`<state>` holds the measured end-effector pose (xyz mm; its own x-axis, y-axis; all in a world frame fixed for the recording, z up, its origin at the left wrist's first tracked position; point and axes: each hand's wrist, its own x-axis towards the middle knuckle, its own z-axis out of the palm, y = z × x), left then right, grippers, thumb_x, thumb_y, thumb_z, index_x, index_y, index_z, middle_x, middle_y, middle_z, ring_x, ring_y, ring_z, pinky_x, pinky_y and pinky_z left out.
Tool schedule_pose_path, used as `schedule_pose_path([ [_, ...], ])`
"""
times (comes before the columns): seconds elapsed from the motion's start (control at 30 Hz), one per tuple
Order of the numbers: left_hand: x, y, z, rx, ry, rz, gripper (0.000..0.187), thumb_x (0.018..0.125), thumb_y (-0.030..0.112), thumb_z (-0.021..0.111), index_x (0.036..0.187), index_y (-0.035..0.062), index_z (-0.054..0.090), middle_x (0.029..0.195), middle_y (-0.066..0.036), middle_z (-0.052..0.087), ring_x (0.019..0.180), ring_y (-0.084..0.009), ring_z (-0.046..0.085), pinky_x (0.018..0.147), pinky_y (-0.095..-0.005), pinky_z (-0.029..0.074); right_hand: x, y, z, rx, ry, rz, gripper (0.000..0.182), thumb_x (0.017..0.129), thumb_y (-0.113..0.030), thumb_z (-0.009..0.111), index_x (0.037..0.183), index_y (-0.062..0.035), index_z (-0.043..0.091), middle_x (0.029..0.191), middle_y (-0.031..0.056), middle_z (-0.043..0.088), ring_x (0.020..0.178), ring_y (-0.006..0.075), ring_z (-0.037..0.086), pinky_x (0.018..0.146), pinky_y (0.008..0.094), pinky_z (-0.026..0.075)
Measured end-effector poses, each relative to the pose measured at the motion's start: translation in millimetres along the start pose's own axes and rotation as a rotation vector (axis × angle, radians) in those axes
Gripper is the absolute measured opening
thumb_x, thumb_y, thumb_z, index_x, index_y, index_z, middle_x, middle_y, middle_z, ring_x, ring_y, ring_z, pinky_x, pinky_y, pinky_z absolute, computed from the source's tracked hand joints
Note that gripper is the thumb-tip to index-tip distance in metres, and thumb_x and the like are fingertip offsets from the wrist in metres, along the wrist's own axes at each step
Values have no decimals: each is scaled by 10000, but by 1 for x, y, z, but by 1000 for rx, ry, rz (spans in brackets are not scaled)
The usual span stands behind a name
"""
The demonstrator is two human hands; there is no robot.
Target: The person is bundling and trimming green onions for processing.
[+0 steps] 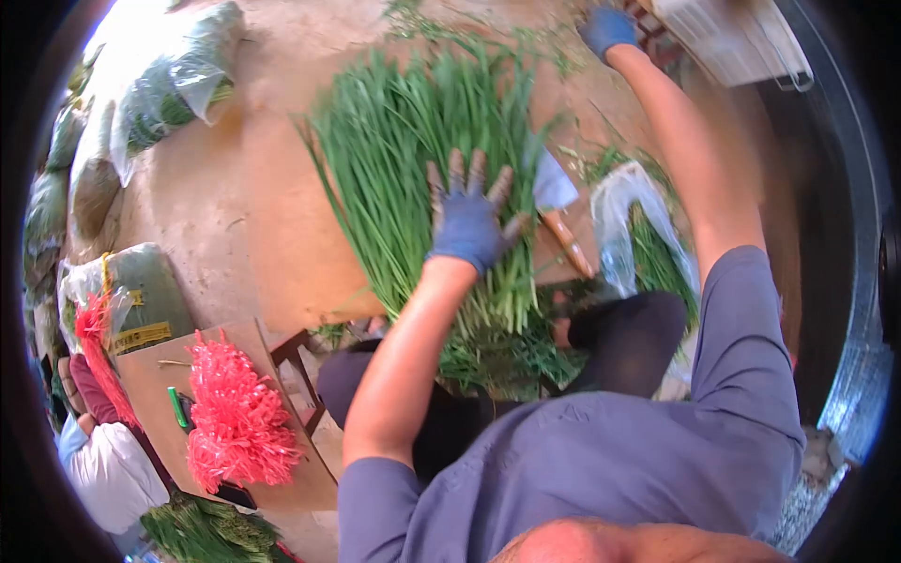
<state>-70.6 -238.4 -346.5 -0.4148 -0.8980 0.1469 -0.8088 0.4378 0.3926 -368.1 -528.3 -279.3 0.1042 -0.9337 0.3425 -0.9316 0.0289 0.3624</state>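
My left hand [469,214], in a blue-grey work glove, lies flat with its fingers spread on a wide bunch of long green leafy stalks [375,169]. The stalks rest on a brown board [300,253]. My right hand [608,33], in a blue glove, is stretched out to the top right, near some loose green bits; its fingers are partly hidden and too blurred to make out. Right of the bunch lies a cleaver with a broad blade [554,183] and a wooden handle [568,246].
A plastic bag of greens [648,235] lies right of the cleaver. Red plastic ties [239,413] and a green marker [178,409] lie on a small table [319,474] at lower left. Filled sacks [174,94] line the left. A white crate [737,42] stands at top right. Another person [113,474] is at lower left.
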Motion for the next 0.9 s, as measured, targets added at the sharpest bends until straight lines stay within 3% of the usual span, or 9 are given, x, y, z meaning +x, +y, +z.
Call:
schedule_pose_path([
  [0.03, 1, 0, -3, 5, 14, 3, 645, 877, 576, 506, 1416, 221, 488, 1523, -169, 342, 1441, -401, 210, 1153, -607, 12, -16, 14, 22, -94, 175, -78, 482, 920, -467, 483, 1083, -59, 683, 1116, 204, 664, 1062, 385, 623, 915, 469, 487],
  [0.27, -12, -15, -84, -509, 166, 104, 313, 898, 203, 644, 1205, 151, 680, 1275, -162, 612, 1225, -262, 547, 1060, -380, 385, -214, 6, -117, 580, -336, -30, 492, 939, -528, 478, 961, -71, 657, 907, 234, 656, 859, 420, 624, 745, 480, 500],
  [0.4, -42, -28, -102, -819, 403, -118, 259, 915, 162, 623, 1158, 102, 690, 1166, -158, 666, 1117, -279, 609, 981, -355, 447, -330, -16, -167, 1015, -118, 37, 350, 970, -422, 512, 976, -98, 644, 793, 168, 661, 698, 340, 651, 631, 419, 503],
  [0.47, -58, -32, -98, -827, 441, -203, 245, 896, 221, 647, 1088, 85, 713, 1100, -166, 687, 1082, -321, 626, 977, -406, 448, -391, -20, -157, 1428, -735, 297, 349, 956, -447, 544, 974, -104, 607, 712, 83, 635, 551, 200, 611, 513, 334, 473],
  [0.57, -74, -35, -84, -291, 504, -80, 234, 902, 241, 638, 1062, 91, 718, 1146, -155, 676, 1139, -327, 596, 1009, -417, 421, -415, -67, -187, 1875, -1137, 884, 376, 934, -490, 569, 912, -115, 582, 673, 24, 595, 496, 109, 547, 438, 258, 419],
  [0.67, -100, -16, -62, -96, 343, -133, 364, 874, 414, 631, 1062, 113, 710, 1400, -176, 496, 1364, -370, 355, 1141, -525, 185, -402, -94, -155, 1889, -1062, 1038, 432, 905, -547, 588, 851, -119, 561, 667, 0, 558, 469, 101, 497, 406, 238, 385],
  [0.77, -118, 28, -57, 147, 204, -231, 484, 850, 523, 597, 1079, 108, 695, 1494, -187, 383, 1432, -389, 223, 1159, -578, 48, -385, -119, -115, 1671, -741, 809, 427, 901, -503, 600, 890, -76, 576, 730, 74, 633, 563, 221, 608, 501, 336, 486],
  [0.87, -126, 49, -45, 313, 164, -286, 543, 841, 554, 562, 1081, 82, 682, 1518, -196, 346, 1449, -394, 179, 1157, -596, -2, -356, -138, -87, 866, -231, 232, 436, 891, -449, 614, 1000, -28, 582, 920, 199, 678, 830, 381, 662, 729, 440, 527],
  [0.9, -126, 53, -42, 345, 162, -294, 553, 841, 554, 552, 1081, 72, 678, 1519, -199, 344, 1450, -395, 176, 1157, -598, -7, -345, -143, -102, 973, -264, 263, 446, 885, -437, 618, 1044, -22, 578, 990, 226, 659, 914, 405, 634, 795, 448, 504],
])
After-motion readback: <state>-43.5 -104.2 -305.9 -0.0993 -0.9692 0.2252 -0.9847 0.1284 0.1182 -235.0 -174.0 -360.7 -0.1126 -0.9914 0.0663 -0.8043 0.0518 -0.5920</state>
